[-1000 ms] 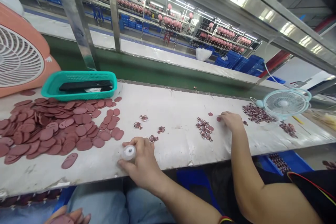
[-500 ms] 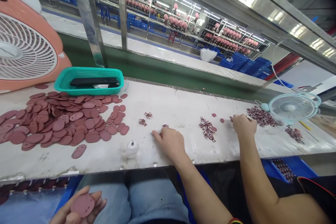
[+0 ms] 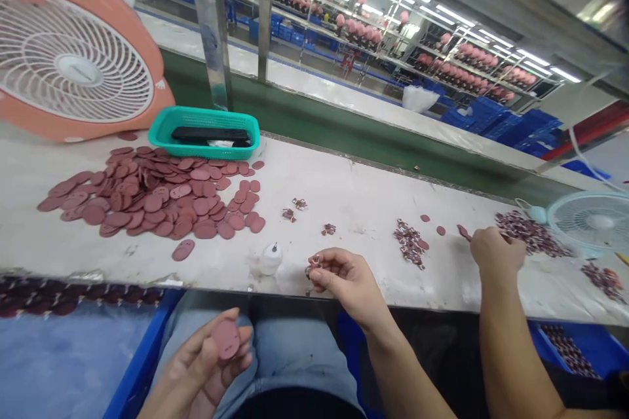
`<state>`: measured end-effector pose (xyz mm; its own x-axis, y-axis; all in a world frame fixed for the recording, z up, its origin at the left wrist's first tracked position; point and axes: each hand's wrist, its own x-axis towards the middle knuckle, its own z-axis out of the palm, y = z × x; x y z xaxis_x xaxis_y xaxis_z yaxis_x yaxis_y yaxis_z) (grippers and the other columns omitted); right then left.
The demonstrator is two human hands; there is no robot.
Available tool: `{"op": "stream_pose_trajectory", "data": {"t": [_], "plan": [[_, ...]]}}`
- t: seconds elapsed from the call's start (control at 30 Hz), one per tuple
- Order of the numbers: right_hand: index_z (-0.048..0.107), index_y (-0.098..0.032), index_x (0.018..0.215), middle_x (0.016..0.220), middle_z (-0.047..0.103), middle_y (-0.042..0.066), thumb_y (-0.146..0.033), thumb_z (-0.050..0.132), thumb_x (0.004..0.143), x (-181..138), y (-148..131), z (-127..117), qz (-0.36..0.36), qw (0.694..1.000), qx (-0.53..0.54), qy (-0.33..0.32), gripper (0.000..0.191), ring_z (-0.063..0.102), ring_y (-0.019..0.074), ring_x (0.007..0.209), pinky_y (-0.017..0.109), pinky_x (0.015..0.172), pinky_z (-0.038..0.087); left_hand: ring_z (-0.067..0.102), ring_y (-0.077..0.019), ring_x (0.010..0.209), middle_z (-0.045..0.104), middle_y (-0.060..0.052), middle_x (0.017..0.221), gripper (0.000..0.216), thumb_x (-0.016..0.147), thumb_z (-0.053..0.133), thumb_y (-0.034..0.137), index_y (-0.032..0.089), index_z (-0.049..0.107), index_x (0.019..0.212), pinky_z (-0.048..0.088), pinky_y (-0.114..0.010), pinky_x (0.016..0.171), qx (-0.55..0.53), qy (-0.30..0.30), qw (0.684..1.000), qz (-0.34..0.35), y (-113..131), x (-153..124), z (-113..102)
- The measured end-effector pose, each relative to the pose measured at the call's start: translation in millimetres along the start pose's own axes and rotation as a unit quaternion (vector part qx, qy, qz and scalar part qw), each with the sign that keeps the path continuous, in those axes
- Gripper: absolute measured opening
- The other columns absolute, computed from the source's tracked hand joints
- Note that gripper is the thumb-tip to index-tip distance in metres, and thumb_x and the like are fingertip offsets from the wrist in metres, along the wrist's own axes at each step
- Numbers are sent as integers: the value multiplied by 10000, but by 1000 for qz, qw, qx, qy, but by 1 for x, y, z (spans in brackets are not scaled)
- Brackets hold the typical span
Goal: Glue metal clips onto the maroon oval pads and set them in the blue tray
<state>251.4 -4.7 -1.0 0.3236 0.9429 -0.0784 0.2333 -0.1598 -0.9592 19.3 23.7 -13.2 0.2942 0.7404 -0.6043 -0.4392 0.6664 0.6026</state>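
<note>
My left hand (image 3: pixel 204 363) is closed on a flat maroon oval disc (image 3: pixel 227 339) with small slots, held up above my lap. My right hand (image 3: pixel 346 281) pinches a small maroon-and-silver metal piece (image 3: pixel 314 263) over the table's front edge. Beside it stands a white round bottle (image 3: pixel 272 258) with a thin dark tip. A few similar small pieces lie in little clusters (image 3: pixel 329 229) behind my right hand. To the left spreads a big heap of maroon discs (image 3: pixel 162 200), with one loose disc (image 3: pixel 183 250) in front.
A co-worker's hand (image 3: pixel 496 249) reaches over the table at right, near piles of small pieces (image 3: pixel 410 242). A green basket (image 3: pixel 204 150) holding a black object stands behind the discs, by an orange fan (image 3: pixel 78 72). Blue bins (image 3: pixel 142 353) sit below the table edge.
My right hand has lifted from the table and come nearer with a small piece between its fingers. My left hand has risen with the disc. The view has shifted left.
</note>
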Motion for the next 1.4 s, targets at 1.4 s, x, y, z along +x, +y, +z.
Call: {"op": "stream_pose_trajectory", "data": {"t": [1.4], "plan": [[706, -271, 1036, 898, 795, -3, -191, 712, 912, -31, -42, 41, -283, 943, -56, -164, 147, 741, 155, 741, 296, 709, 597, 618, -130, 612, 721, -31, 673, 352, 595, 920, 467, 191, 831, 795, 534, -220, 617, 28, -119, 991, -59, 5, -15, -2]]}}
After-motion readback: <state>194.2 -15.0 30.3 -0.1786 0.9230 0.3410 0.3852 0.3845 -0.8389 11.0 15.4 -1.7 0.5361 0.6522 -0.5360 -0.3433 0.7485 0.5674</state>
